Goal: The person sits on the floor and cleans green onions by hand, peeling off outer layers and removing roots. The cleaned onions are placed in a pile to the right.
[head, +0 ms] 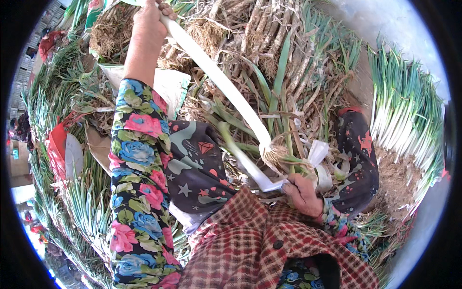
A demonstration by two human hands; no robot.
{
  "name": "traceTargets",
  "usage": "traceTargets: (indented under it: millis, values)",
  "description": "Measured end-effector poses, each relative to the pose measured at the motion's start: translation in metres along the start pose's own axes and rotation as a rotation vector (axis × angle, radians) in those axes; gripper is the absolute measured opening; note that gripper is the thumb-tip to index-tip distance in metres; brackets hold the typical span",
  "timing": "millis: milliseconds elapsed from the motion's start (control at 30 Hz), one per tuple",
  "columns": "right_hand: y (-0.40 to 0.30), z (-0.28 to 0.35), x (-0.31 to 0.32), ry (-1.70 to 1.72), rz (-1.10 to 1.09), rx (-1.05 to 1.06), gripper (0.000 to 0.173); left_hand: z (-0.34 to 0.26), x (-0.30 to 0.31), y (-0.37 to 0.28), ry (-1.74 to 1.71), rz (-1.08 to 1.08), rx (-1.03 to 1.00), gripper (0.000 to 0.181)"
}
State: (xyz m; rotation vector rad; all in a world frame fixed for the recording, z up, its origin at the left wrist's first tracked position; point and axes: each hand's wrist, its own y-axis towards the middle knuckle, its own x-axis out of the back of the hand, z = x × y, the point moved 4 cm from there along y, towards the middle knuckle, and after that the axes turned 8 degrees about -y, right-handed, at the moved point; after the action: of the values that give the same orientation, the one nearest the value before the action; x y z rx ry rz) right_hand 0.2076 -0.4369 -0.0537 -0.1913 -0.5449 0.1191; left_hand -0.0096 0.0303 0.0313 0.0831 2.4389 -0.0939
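Observation:
My left hand point(153, 18), raised at the top left, grips a long green onion point(223, 83) by its upper end. The white stalk slants down to the right and ends in a tuft of pale roots point(275, 153) above my lap. Low at the centre right, my right hand point(302, 195) pinches a stripped outer leaf point(249, 166), its pale sheath bent near my fingers. That hand is below the root end and apart from the stalk. Loose green leaves and dry husks point(231, 115) lie between my knees.
Unpeeled green onions point(267, 29) with dry, dirty skins lie in a heap ahead. Clean white-stalked ones point(400, 119) are stacked at the right. More green onions point(86, 202) line the left side, near a red bag point(57, 151). A white sack point(171, 86) lies beside my left forearm.

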Motion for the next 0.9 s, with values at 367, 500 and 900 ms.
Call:
traceTargets:
  millis: [367,500,900]
  values:
    - [0.062,0.019,0.050,0.709,-0.069,0.134,0.059,0.017,-0.027,0.019,0.021,0.068,0.101,0.037]
    - [0.062,0.018,0.034,1.189,0.043,-0.020,0.057,0.055,-0.065,-0.004,-0.095,0.083,0.158,0.036]
    - [-0.080,-0.018,0.081,0.043,-0.388,-0.362,0.061,0.080,-0.060,-0.026,0.301,0.026,0.011,0.072]
